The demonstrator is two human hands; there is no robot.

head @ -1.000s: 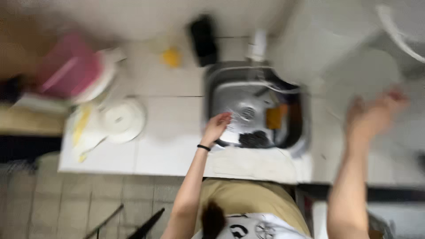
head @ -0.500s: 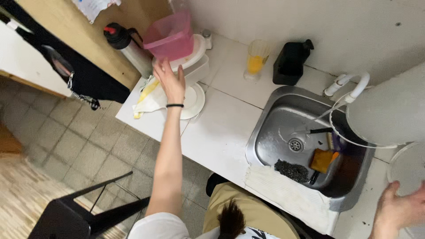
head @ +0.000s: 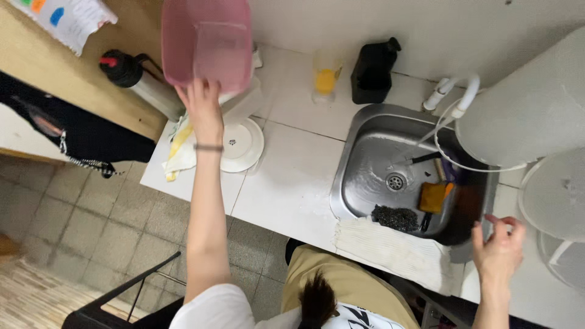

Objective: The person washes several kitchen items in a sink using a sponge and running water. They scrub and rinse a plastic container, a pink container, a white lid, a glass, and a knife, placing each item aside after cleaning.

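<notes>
Our left hand (head: 203, 108) is up in the upper left of the frame, fingers closed on the bottom edge of a pink translucent tub (head: 207, 41), which is lifted and tilted above the counter. Just below the hand, a white plate (head: 244, 145) lies on the white tiled counter (head: 292, 176), with a yellow-and-white cloth (head: 177, 146) beside it. Our right hand (head: 498, 250) is at lower right, fingers loosely curled and holding nothing, at the near right corner of the steel sink (head: 372, 164). In the sink: an orange sponge (head: 434, 196) and a dark scouring pad (head: 395, 217). A white towel (head: 390, 247) hangs over the sink's front edge. Top centre: a glass with yellow liquid (head: 326, 76) and a black dispenser (head: 373, 72).
</notes>
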